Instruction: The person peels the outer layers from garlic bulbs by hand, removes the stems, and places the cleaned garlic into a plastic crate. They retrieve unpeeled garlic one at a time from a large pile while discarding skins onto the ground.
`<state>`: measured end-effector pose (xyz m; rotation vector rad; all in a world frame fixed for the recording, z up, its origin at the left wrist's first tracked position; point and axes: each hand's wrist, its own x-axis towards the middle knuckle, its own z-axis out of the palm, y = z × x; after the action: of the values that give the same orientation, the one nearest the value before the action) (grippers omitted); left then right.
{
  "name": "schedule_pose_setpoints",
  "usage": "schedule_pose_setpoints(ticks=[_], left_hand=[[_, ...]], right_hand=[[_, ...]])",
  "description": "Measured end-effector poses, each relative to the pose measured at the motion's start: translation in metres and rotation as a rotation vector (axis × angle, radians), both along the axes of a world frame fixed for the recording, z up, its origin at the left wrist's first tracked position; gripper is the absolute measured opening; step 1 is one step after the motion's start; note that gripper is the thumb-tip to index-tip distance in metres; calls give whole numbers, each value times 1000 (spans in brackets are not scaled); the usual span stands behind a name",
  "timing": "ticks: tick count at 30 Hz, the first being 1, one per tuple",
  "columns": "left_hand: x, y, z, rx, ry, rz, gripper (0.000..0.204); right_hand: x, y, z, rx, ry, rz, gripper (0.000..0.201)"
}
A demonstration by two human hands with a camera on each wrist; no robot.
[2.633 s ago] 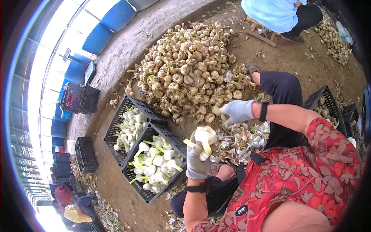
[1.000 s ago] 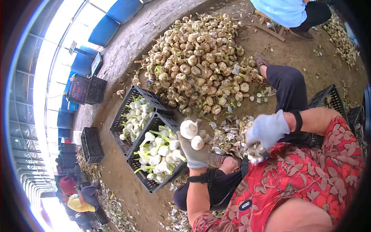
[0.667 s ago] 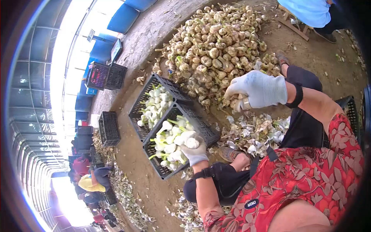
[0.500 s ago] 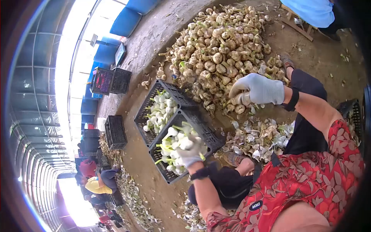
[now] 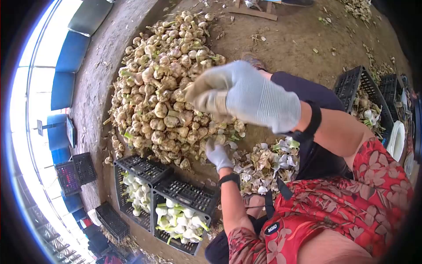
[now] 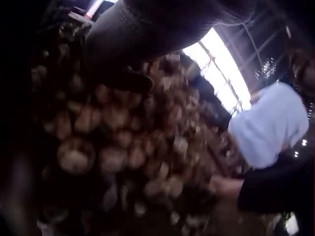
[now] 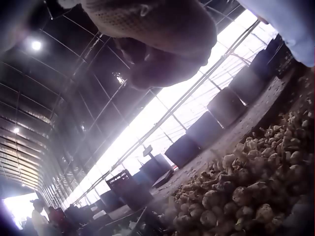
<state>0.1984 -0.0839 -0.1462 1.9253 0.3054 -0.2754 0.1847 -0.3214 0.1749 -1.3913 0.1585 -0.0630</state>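
At the near edge of the pile of unpeeled garlic [image 5: 169, 97] is my gloved left hand [image 5: 217, 156], fingers reaching toward the bulbs. The left wrist view has that hand [image 6: 142, 34] over the dim pile [image 6: 123, 147], with no bulb visible in it. My gloved right hand [image 5: 252, 94] is raised above the pile's right side, its fingers curled in. In the right wrist view the right hand [image 7: 157, 39] shows bent fingers and no held bulb. Cleaned white garlic [image 5: 180, 222] lies in the nearer black crate [image 5: 187, 193].
A second black crate [image 5: 143, 169] with white bulbs adjoins the first. Loose peelings [image 5: 263, 167] lie beside my legs. More crates [image 5: 365, 88] stand at the right. Blue containers [image 5: 70, 50] line the far left. Another person [image 6: 270, 123] sits across the pile.
My left hand has left the crate of white bulbs and moved to the pile; the white bulbs it carried are gone from it. My right hand appears higher and larger. The head view has turned.
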Motion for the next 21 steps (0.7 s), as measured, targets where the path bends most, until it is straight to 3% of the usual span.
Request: schedule_pose_setpoints(ticks=[1,3,5,7,9,11,12,13,16,18,21], left_hand=[[1,-4,-31,250,-181,-129,48],[8,-29,9,670,115,-487,58],[18,-30,-6,791,262,-614,57],[15,-14,-38,847,182,-686,58],[3,-5,-37,443,165,-496,57],[-22,-4,-9,-414,184,-46,57],[-32,-9,40,-508,201,-1,53],[-39,-3,64,-490,169,86,50],[-66,5,149,-644,-105,82,47],[-87,17,196,-694,-241,13,46],[-118,25,239,-665,-351,61,48]], right_hand=[[-1,0,-2,-8,2,25,23],[1,0,-12,-125,-57,16,24],[-1,-4,-2,-175,-6,45,24],[-3,-5,7,-80,45,70,23],[-2,-1,2,-73,19,107,23],[-5,9,-9,-238,-53,81,27],[-4,14,-20,-378,-95,87,30],[-5,23,-29,-520,-143,96,33],[-16,45,-40,-662,-23,260,45],[-25,65,-55,-633,-2,401,52],[-43,94,-65,-481,-22,532,59]])
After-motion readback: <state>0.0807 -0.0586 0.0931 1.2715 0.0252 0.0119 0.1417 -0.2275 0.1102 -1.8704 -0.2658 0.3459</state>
